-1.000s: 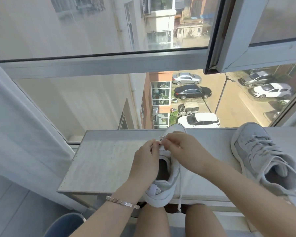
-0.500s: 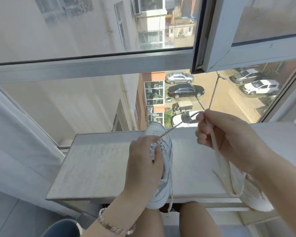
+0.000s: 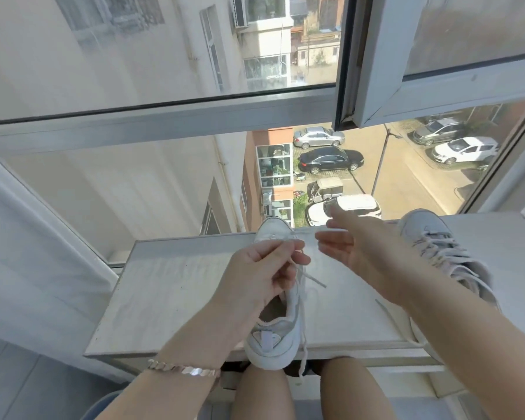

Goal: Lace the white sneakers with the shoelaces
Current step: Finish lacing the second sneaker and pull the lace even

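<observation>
Since half a second before, the right hand (image 3: 355, 253) had let go of the shoelace (image 3: 314, 281) it was pulling up and to the right, and it had dropped lower. On my feed its fingers were spread and relaxed, holding nothing, above the far part of the ledge (image 3: 164, 298). The left hand (image 3: 255, 277) had turned, and its thumb and forefinger pinched the shoelace just above the eyelets while the other fingers curled round the upper of the white sneaker (image 3: 281, 338). That sneaker lay on the ledge with its toe pointing far toward the window and its heel overhanging the near edge, above the person's knees. One free end of the shoelace trailed right across the ledge; another length hung down past the heel. A second sneaker (image 3: 437, 256), already laced, lay on the ledge to the right, partly behind the right forearm. I could see a bracelet (image 3: 188, 370) on the left wrist. Cars (image 3: 331, 159) stood parked far below outside.
</observation>
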### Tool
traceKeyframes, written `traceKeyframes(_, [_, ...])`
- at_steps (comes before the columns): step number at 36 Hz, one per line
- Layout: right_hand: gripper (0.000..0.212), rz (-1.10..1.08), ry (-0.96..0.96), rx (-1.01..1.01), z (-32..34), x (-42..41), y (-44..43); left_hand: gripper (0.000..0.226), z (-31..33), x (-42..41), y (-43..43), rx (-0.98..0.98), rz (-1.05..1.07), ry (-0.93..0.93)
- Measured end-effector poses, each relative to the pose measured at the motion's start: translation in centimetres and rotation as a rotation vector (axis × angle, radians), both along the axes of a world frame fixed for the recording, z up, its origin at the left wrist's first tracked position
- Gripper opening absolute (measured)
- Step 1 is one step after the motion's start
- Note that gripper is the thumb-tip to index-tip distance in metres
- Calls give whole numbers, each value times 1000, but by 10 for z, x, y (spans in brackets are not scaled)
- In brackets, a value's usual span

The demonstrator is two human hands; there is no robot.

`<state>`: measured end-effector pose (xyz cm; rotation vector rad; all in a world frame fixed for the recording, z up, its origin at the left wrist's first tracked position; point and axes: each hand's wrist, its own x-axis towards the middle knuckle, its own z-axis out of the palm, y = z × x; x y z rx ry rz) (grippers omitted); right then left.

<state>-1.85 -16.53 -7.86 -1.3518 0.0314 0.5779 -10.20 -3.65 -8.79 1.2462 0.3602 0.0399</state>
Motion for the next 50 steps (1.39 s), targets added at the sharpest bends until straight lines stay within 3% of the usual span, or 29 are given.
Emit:
traceKeyframes(3, [22,392,-166,-245,-3,-19,-4,17,4,6,8,43,53,-23])
traceKeyframes(5, [13,490,-285,-338,-2,-29,-4,15,8,9,8,117,39,-17])
traceKeyframes(8, [16,429,-354,-361,-7,-31,-3,15,7,12,6,215,2,-6])
traceKeyframes(16, [21,340,-316,-304,-18,-30,-5,15,8,18,1,299,-71,18])
traceKeyframes(18, [22,289,-270,-224,-19,-28,-6,16,5,20,4,470,-54,13])
traceKeyframes(21, [20,87,-157,-52,-18,-19,-12,15,-8,17,13,932,38,36])
traceKeyframes(23, [21,-36,-97,47,-18,-12,-15,24,-16,10,14,1142,110,89])
traceKeyframes(26, [20,-99,-43,144,-23,-8,-17,43,-27,0,5,1351,2,222])
traceKeyframes(28, [18,-81,-22,144,-28,-9,-13,48,-38,-3,0,1327,-28,240])
traceKeyframes(32, [8,-14,-23,82,-40,-14,0,35,-50,-2,-1,1128,97,140])
traceKeyframes(36, [18,17,-82,-23,-46,-16,9,22,-55,-6,0,986,114,66])
traceKeyframes(50, [20,-14,-157,-22,-60,-11,23,24,-60,-9,1,951,132,27])
